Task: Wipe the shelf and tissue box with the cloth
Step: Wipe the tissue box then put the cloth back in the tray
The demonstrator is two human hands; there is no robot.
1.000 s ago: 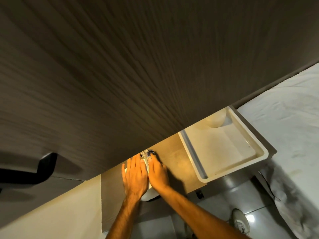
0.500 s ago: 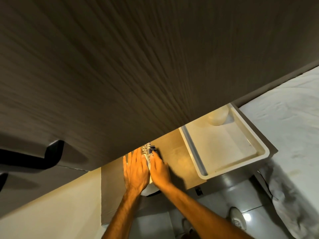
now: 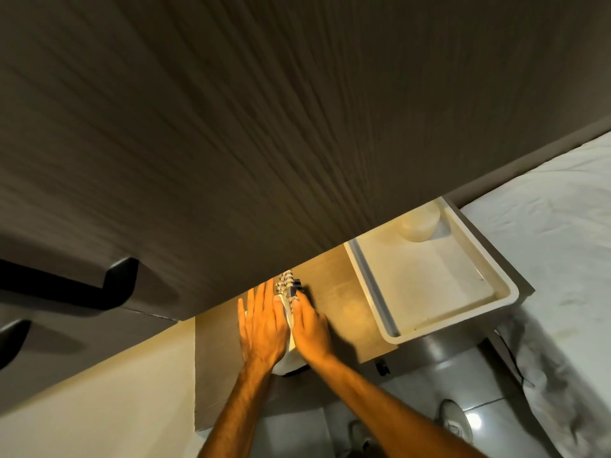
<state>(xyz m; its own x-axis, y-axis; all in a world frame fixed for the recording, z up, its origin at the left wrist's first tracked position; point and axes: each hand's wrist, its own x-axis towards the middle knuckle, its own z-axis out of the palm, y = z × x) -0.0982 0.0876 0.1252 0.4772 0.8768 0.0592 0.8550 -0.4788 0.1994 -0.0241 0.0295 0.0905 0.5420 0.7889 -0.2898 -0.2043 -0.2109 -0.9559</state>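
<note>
A white tissue box (image 3: 286, 362) lies on the beige wooden shelf (image 3: 340, 299), mostly covered by my hands. My left hand (image 3: 263, 325) rests flat on the box's top with fingers stretched out. My right hand (image 3: 311, 329) lies against the box's right side and presses a patterned dark-and-white cloth (image 3: 287, 285) under its fingertips at the box's far end. The back of the shelf is hidden under the dark cabinet panel (image 3: 264, 127).
A white tray (image 3: 502, 292) holding a round white object (image 3: 421, 226) sits on the shelf to the right. A black handle (image 3: 82, 292) projects at left. A white bed sheet (image 3: 545, 242) lies far right. Below are grey floor tiles, a shoe (image 3: 456, 421) and a cable (image 3: 509, 355).
Both hands and the cloth have slid a little farther along the box toward the back of the shelf. The tray and the round object have not moved.
</note>
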